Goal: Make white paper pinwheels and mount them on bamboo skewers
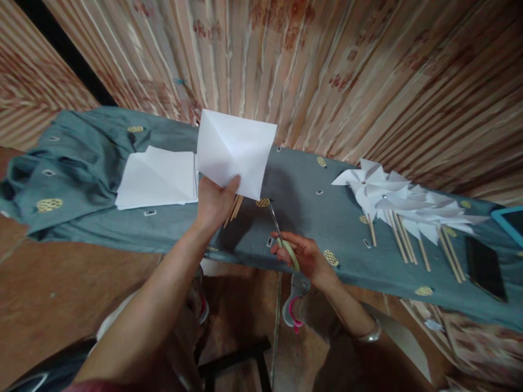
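My left hand (217,204) pinches the lower edge of a square sheet of white paper (239,149), thumb on top, and holds it raised above the cloth. Faint creases cross at the sheet's middle. In my right hand (300,253) is a pair of scissors (288,251) with pale green handles. Their blades point up and away, just below the sheet's lower right corner and apart from it. Several wooden sticks (234,211) lie partly hidden beneath the paper and my left hand. To the left sits a stack of white paper squares (157,177).
Several finished paper pinwheels (392,196) on wooden sticks lie overlapped at the right. Beyond them are a dark phone (485,268) and a blue-edged object (509,220). A grey-green cloth (310,218) with pineapple prints covers the narrow table, and a patterned curtain (261,65) hangs behind.
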Demonstrator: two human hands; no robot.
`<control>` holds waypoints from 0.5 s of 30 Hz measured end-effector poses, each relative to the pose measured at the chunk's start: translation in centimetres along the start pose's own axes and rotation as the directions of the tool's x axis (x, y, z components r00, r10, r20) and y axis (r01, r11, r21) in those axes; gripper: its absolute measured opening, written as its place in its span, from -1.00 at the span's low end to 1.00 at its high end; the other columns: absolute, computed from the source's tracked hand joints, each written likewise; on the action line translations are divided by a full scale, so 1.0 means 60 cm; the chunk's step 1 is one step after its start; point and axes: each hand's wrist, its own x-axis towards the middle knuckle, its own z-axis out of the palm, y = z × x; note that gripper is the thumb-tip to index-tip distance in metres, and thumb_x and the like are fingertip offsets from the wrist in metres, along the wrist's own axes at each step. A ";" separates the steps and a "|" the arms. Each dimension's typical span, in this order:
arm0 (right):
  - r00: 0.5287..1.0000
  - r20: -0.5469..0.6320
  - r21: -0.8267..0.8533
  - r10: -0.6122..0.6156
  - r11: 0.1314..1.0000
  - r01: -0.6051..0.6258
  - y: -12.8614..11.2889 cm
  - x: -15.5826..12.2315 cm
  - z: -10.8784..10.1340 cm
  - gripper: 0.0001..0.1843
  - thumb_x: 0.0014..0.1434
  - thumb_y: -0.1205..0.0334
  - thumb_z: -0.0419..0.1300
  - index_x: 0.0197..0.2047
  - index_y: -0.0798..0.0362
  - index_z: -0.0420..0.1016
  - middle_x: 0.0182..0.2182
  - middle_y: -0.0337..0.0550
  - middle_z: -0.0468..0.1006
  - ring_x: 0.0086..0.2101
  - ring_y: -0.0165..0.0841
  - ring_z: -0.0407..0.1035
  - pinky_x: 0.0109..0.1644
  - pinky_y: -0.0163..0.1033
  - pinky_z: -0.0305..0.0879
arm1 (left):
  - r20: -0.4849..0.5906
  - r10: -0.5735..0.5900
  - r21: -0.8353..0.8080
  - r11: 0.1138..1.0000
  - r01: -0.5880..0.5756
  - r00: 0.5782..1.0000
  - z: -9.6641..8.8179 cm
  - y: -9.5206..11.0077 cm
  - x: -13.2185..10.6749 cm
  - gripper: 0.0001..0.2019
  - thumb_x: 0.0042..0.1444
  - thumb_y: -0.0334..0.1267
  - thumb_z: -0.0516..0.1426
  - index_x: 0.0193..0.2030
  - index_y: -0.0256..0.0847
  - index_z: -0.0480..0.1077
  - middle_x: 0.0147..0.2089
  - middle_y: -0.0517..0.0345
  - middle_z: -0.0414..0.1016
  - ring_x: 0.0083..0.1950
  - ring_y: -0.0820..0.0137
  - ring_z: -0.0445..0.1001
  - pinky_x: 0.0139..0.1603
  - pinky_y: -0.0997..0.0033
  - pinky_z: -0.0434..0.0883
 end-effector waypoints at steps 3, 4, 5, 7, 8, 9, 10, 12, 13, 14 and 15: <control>0.998 0.045 -0.108 -0.036 0.993 0.041 0.002 0.000 0.000 -0.46 -0.13 -0.01 0.41 -0.08 0.05 0.56 -0.40 -0.20 0.55 -0.41 -0.42 0.39 -0.33 -0.29 0.30 | 0.023 0.026 0.002 1.000 -0.026 0.999 0.006 -0.001 -0.008 -0.75 -0.04 -0.19 0.21 -0.22 -0.28 0.42 -0.17 -0.09 0.58 -0.15 0.14 0.55 -0.08 0.14 0.50; 0.997 0.054 -0.133 -0.048 0.990 0.054 0.002 0.000 0.000 -0.45 -0.11 -0.01 0.40 -0.06 0.05 0.56 -0.40 -0.19 0.55 -0.39 -0.41 0.40 -0.31 -0.28 0.30 | 0.031 0.041 0.001 0.999 -0.041 0.999 0.008 -0.001 -0.011 -0.74 -0.04 -0.19 0.21 -0.21 -0.26 0.41 -0.17 -0.08 0.58 -0.15 0.14 0.55 -0.07 0.15 0.49; 0.997 0.058 -0.148 -0.056 0.987 0.064 0.002 0.001 0.000 -0.45 -0.10 -0.02 0.39 -0.05 0.06 0.55 -0.39 -0.19 0.56 -0.39 -0.41 0.40 -0.30 -0.28 0.30 | 0.038 0.056 -0.003 0.998 -0.056 0.998 0.011 -0.002 -0.014 -0.72 -0.04 -0.18 0.22 -0.19 -0.25 0.41 -0.16 -0.07 0.58 -0.14 0.15 0.55 -0.05 0.15 0.49; 0.997 0.045 -0.151 -0.061 0.986 0.067 0.001 0.004 0.000 -0.44 -0.10 -0.03 0.39 -0.05 0.07 0.56 -0.40 -0.19 0.56 -0.42 -0.42 0.38 -0.32 -0.29 0.29 | 0.046 0.078 -0.027 0.997 -0.077 0.996 0.016 -0.002 -0.018 -0.69 -0.05 -0.18 0.22 -0.16 -0.26 0.40 -0.14 -0.08 0.57 -0.12 0.14 0.55 -0.03 0.13 0.47; 0.998 0.033 -0.143 -0.056 0.988 0.060 -0.001 0.005 0.000 -0.44 -0.11 -0.03 0.39 -0.06 0.08 0.56 -0.41 -0.19 0.56 -0.44 -0.43 0.37 -0.35 -0.30 0.28 | 0.051 0.085 -0.041 0.996 -0.083 0.995 0.018 -0.002 -0.020 -0.68 -0.05 -0.18 0.22 -0.16 -0.27 0.40 -0.13 -0.09 0.57 -0.11 0.14 0.55 -0.02 0.12 0.47; 0.999 0.023 -0.134 -0.048 0.990 0.050 -0.003 0.006 0.000 -0.44 -0.13 -0.03 0.39 -0.08 0.08 0.57 -0.42 -0.19 0.55 -0.46 -0.45 0.35 -0.38 -0.31 0.27 | 0.057 0.091 -0.053 0.995 -0.088 0.994 0.020 -0.002 -0.021 -0.68 -0.05 -0.19 0.22 -0.15 -0.28 0.39 -0.13 -0.10 0.57 -0.11 0.13 0.55 -0.02 0.11 0.47; 0.999 0.015 -0.126 -0.038 0.991 0.040 -0.004 0.007 0.000 -0.44 -0.14 -0.03 0.40 -0.09 0.08 0.57 -0.43 -0.20 0.55 -0.48 -0.46 0.34 -0.41 -0.32 0.25 | 0.063 0.096 -0.060 0.994 -0.092 0.993 0.022 -0.001 -0.022 -0.69 -0.05 -0.19 0.22 -0.16 -0.28 0.39 -0.14 -0.10 0.57 -0.11 0.14 0.55 -0.01 0.10 0.47; 1.000 0.006 -0.113 -0.019 0.993 0.019 -0.008 0.008 -0.001 -0.45 -0.17 -0.03 0.41 -0.11 0.08 0.58 -0.44 -0.20 0.55 -0.50 -0.47 0.32 -0.44 -0.34 0.23 | 0.074 0.090 -0.071 0.994 -0.084 0.993 0.025 0.001 -0.025 -0.70 -0.04 -0.19 0.22 -0.17 -0.27 0.39 -0.15 -0.08 0.58 -0.12 0.14 0.54 -0.01 0.10 0.47; 1.000 0.004 -0.110 -0.010 0.994 0.010 -0.010 0.009 -0.001 -0.44 -0.17 -0.03 0.41 -0.11 0.08 0.58 -0.44 -0.20 0.56 -0.50 -0.48 0.32 -0.45 -0.35 0.22 | 0.084 0.079 -0.076 0.994 -0.073 0.993 0.026 0.002 -0.027 -0.71 -0.04 -0.19 0.22 -0.17 -0.26 0.39 -0.15 -0.07 0.58 -0.12 0.14 0.54 -0.01 0.11 0.47; 1.000 0.002 -0.112 -0.003 0.994 0.003 -0.012 0.009 -0.001 -0.44 -0.18 -0.03 0.41 -0.11 0.08 0.58 -0.44 -0.20 0.56 -0.51 -0.48 0.33 -0.46 -0.35 0.22 | 0.097 0.065 -0.079 0.995 -0.057 0.993 0.027 0.004 -0.029 -0.72 -0.04 -0.19 0.22 -0.19 -0.25 0.39 -0.15 -0.06 0.58 -0.12 0.15 0.54 -0.01 0.11 0.48; 1.000 0.000 -0.115 0.003 0.993 -0.003 -0.014 0.009 -0.001 -0.43 -0.18 -0.03 0.41 -0.10 0.09 0.57 -0.43 -0.19 0.57 -0.51 -0.48 0.33 -0.47 -0.36 0.21 | 0.114 0.050 -0.079 0.996 -0.041 0.992 0.028 0.006 -0.031 -0.73 -0.04 -0.19 0.22 -0.20 -0.24 0.39 -0.15 -0.05 0.58 -0.12 0.15 0.54 -0.02 0.12 0.48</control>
